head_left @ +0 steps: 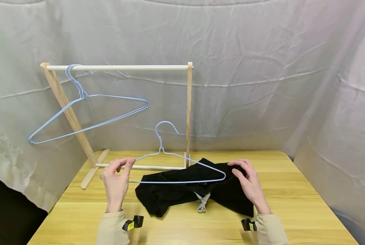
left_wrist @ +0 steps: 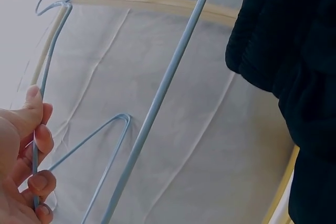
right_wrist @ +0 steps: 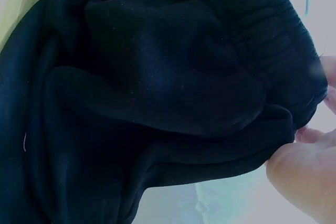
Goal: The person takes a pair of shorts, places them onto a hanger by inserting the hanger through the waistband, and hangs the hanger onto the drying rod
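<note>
In the right wrist view the right hand (right_wrist: 310,174) is cut off by the edge, its fingertips buried in the black garment (right_wrist: 147,103). The left hand (left_wrist: 21,161) is half out of frame. The garment's tag (head_left: 202,200) is too small to read.

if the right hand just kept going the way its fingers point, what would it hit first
The right hand already rests on the black garment, fingers pointing left and away. Going on, it would probably meet more of that cloth, then the end of the blue hanger lying over it. Depth is hard to judge.
</note>
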Tool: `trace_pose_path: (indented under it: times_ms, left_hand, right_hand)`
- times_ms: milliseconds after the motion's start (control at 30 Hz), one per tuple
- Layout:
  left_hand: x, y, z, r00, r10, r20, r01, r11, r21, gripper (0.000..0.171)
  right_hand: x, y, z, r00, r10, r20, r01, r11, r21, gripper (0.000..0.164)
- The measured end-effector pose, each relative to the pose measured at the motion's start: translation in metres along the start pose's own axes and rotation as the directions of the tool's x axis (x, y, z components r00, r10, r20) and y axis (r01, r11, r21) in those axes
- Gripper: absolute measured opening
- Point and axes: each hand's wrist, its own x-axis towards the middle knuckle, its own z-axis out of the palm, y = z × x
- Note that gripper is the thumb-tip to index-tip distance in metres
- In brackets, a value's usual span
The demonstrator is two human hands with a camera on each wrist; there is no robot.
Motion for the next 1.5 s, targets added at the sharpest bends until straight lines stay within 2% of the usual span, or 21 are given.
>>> trace_pose_path:
  times_ms: [133,233,367,433,533,633,767,1000,1133,1267,1367,1500]
  left_hand:
    - [0.000,0.001,0.002,1.000,0.004,-0.019,-0.004,1.000,-0.018,0.004]
    - [-0.001,0.001,0.005,0.999,0.029,-0.034,-0.030,0.999,-0.030,0.007]
    - [-0.002,0.001,0.009,0.998,0.067,-0.019,-0.067,0.997,-0.033,0.010]
    - [-0.003,0.000,0.010,0.998,0.066,-0.004,-0.066,0.997,-0.027,0.010]
    - [-0.004,0.000,0.010,0.998,0.070,0.005,-0.070,0.997,-0.015,0.010]
    - [-0.004,-0.002,0.010,0.995,0.100,0.003,-0.100,0.995,-0.010,0.012]
    - [-0.003,-0.004,0.010,0.986,0.164,0.017,-0.164,0.986,-0.008,0.015]
    - [-0.003,-0.004,0.008,0.974,0.203,0.105,-0.205,0.979,0.003,0.011]
    - [-0.003,-0.003,0.007,0.959,0.224,0.172,-0.227,0.974,-0.001,0.009]
    - [-0.003,-0.001,0.009,0.946,0.254,0.201,-0.258,0.966,-0.007,0.009]
    - [-0.004,0.000,0.012,0.939,0.269,0.215,-0.272,0.962,-0.014,0.010]
    - [-0.007,0.001,0.016,0.928,0.296,0.225,-0.299,0.954,-0.021,0.011]
  right_hand:
    - [0.001,-0.001,0.001,0.999,-0.047,0.012,0.047,0.999,0.018,0.023]
    - [0.001,-0.001,0.001,0.998,-0.060,0.012,0.060,0.998,0.029,0.024]
    - [0.001,-0.002,0.001,0.997,-0.075,0.014,0.074,0.996,0.042,0.024]
    - [0.001,-0.001,0.002,0.996,-0.084,0.021,0.083,0.995,0.053,0.024]
    - [0.001,0.000,0.002,0.996,-0.084,0.042,0.081,0.993,0.083,0.024]
    - [0.001,0.002,0.002,0.996,-0.065,0.055,0.057,0.990,0.132,0.026]
    - [0.001,0.004,0.002,0.998,-0.049,0.043,0.041,0.983,0.180,0.029]
    - [0.001,0.004,0.001,0.997,-0.078,0.021,0.074,0.989,0.126,0.025]
    - [0.001,0.002,0.001,1.000,-0.004,-0.007,0.005,0.991,0.135,0.025]
    - [0.001,-0.001,0.001,0.996,0.082,-0.023,-0.079,0.989,0.128,0.027]
    - [0.002,-0.003,0.001,0.996,0.088,-0.028,-0.084,0.989,0.125,0.028]
    - [0.001,-0.006,0.002,0.997,0.054,-0.048,-0.048,0.991,0.122,0.027]
